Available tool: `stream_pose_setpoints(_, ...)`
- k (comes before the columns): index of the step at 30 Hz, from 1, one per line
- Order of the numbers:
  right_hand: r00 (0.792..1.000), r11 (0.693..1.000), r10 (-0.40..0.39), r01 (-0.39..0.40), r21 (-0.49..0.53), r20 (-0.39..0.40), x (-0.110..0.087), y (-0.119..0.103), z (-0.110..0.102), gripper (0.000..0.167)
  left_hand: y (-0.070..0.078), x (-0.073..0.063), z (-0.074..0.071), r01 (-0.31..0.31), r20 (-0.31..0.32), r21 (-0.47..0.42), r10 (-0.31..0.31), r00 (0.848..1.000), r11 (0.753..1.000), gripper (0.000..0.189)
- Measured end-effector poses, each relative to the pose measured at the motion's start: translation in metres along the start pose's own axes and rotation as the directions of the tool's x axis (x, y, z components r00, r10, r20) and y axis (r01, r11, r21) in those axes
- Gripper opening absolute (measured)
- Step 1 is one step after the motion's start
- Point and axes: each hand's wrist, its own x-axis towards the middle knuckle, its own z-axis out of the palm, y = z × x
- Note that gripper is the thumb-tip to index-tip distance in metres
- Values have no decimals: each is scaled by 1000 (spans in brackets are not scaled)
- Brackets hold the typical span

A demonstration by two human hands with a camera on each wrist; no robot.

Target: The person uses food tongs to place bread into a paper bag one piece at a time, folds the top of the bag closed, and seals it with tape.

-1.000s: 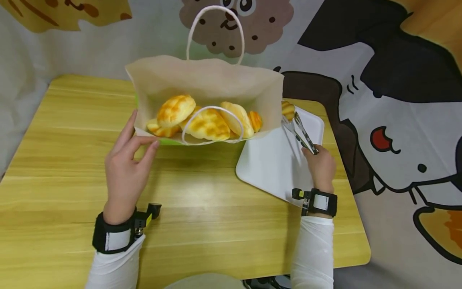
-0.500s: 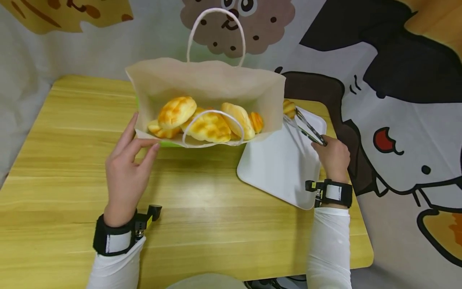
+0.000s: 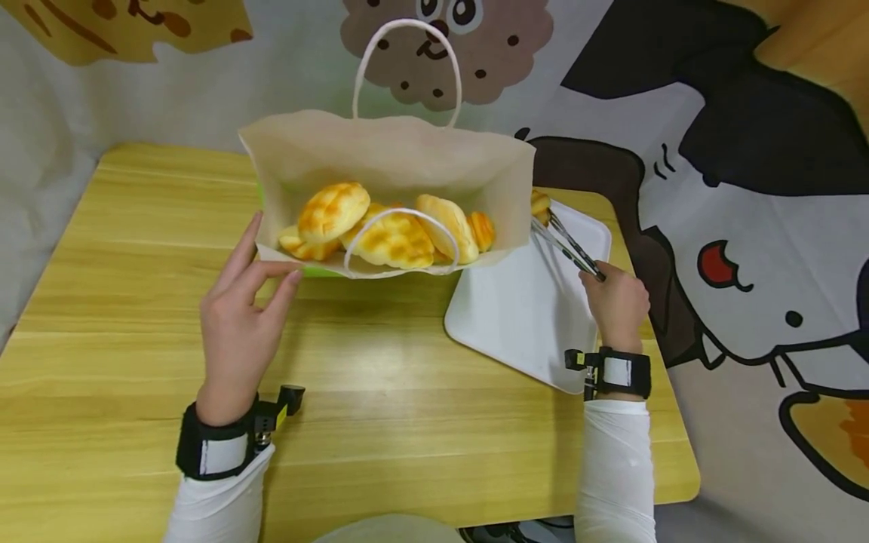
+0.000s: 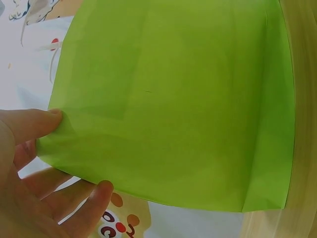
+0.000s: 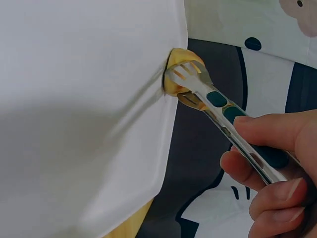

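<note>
A green paper bag (image 4: 168, 109) with a pale inside stands upright and wide in the head view, holding several golden bread pieces (image 3: 394, 237). My left hand (image 3: 241, 317) grips the bag's near left corner, thumb on the green face and fingers round its edge. On the right, my right hand (image 3: 616, 302) holds metal tongs (image 5: 218, 104) with dark green grip patches. The tongs' heads lie on either side of a small browned bread roll (image 5: 181, 59) at the white tray's edge. In the head view the bag partly hides that roll.
The white tray (image 3: 523, 317) lies on the wooden table (image 3: 380, 422), partly behind the bag. Two white rope handles rise from the bag, the far handle (image 3: 407, 23) upright and the near handle (image 3: 400, 211) across the bread. A cartoon-printed cloth (image 3: 733, 249) hangs behind and right.
My right hand has moved right with the tongs, then slightly back left. The tongs' arms look closer together around the roll. My left hand keeps its hold on the bag.
</note>
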Motion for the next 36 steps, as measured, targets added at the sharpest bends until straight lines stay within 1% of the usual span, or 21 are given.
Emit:
stream_pose_setpoints(4,998,999,-13,15,34,-63,-11,2,3,30,-1,1,1,-3,8,15,3,1000,1000,12)
stream_pose_setpoints(6,996,999,-3,8,51,-85,-17,3,2,31,-2,2,2,4,4,9,-4,1000,1000,12)
stream_pose_setpoints(8,995,997,27,-20,72,-98,-25,3,1,33,-3,2,3,13,3,4,-13,1000,1000,11)
stream_pose_setpoints(12,987,987,114,-100,126,-111,-40,5,-4,38,-5,1,7,37,-3,-13,-37,999,999,11)
stream_pose_setpoints(13,984,982,134,-117,145,-114,-44,6,-7,39,-6,1,7,39,-2,-11,-39,999,999,11)
stream_pose_setpoints(19,963,959,200,-155,236,-179,-63,11,-26,41,-8,2,13,35,-1,-16,-35,999,999,12)
stream_pose_setpoints(22,952,952,225,-170,254,-206,-70,12,-40,43,-7,3,15,36,0,-14,-36,999,999,12)
stream_pose_setpoints(26,938,943,248,-177,281,-241,-75,8,-60,41,-7,4,15,41,-7,-7,-41,999,999,12)
stream_pose_setpoints(28,930,937,254,-168,307,-266,-79,5,-71,37,-7,4,16,40,-12,2,-40,999,999,12)
stream_pose_setpoints(31,916,914,261,-133,384,-306,-84,-3,-87,32,-7,6,16,42,-18,9,-41,999,999,12)
stream_pose_setpoints(34,901,893,251,-74,444,-355,-89,-11,-102,28,-7,7,16,42,-24,-1,-43,999,999,12)
stream_pose_setpoints(36,896,885,226,-25,465,-381,-91,-18,-109,26,-7,8,17,43,-27,-6,-43,999,999,11)
